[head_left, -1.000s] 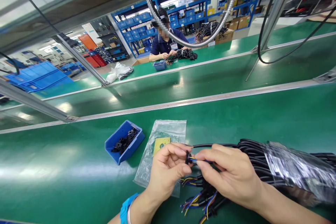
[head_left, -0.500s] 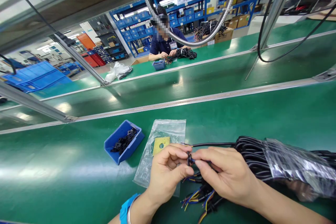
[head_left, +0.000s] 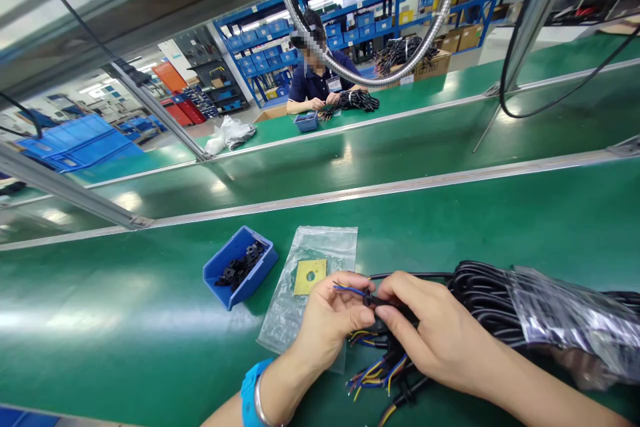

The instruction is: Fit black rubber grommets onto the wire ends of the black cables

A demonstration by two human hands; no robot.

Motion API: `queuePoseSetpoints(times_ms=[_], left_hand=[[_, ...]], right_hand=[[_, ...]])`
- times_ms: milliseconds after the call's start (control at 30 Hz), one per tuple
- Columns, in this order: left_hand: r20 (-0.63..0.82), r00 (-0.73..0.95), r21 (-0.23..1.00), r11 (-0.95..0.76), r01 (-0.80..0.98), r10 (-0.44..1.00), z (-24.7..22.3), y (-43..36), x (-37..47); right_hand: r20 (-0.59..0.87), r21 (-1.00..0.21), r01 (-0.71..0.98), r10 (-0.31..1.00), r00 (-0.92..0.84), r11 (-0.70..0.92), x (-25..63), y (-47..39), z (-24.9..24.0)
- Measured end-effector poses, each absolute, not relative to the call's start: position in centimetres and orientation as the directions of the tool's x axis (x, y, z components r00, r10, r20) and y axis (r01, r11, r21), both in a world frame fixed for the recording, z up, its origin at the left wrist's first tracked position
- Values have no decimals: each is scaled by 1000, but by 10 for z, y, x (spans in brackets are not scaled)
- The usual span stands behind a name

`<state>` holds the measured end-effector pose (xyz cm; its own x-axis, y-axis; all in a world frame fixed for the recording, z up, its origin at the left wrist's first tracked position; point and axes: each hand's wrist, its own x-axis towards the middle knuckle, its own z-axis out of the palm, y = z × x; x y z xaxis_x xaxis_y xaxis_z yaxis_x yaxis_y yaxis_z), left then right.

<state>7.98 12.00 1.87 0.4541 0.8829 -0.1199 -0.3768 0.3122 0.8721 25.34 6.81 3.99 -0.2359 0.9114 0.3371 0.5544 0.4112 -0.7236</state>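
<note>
My left hand [head_left: 333,320], with a blue band at its wrist, pinches a small black part [head_left: 369,298]. Thin blue and yellow wire ends [head_left: 349,289] stick out of that part over my left fingers. My right hand [head_left: 430,327] has its thumb and forefinger closed on the black cable just right of the part. Under and below the hands lie more cable ends [head_left: 373,373] with blue, yellow and red wires. They belong to a thick bundle of black cables [head_left: 480,293] wrapped in clear plastic at the right.
A blue bin [head_left: 265,271] of small black parts stands left of a clear plastic bag [head_left: 280,320] with a yellow square plate [head_left: 301,284]. A metal rail [head_left: 310,199] crosses behind. Beyond it, a person [head_left: 325,83] sits with cables. A metal hose [head_left: 373,82] hangs above.
Blue and yellow wire ends now stick out of the black part on the left, over my left fingers. My left hand has opened slightly around it. The view has shifted a little.
</note>
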Motion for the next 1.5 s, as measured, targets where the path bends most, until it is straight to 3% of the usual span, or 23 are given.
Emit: queuePoseSetpoints(times_ms=[400,600,800,1067,1500], left_hand=[[-232,396,794,408,-450,888,22,121,85],[-179,346,822,333,-462,921,20,119,90],[-59,382,887,224,-403,922,12,118,85],[111,342,970,-28,-240,933,14,114,82],[78,386,994,-41,-102,919,6,117,82]], right_hand=[[478,-655,577,859,-184,488,245,71,19],[569,-647,589,821,-49,484,241,71,16],[634,-558,624,766,-105,548,242,71,16],[577,-548,621,791,-205,561,242,69,17],[386,-558,714,894,-228,423,237,72,23]])
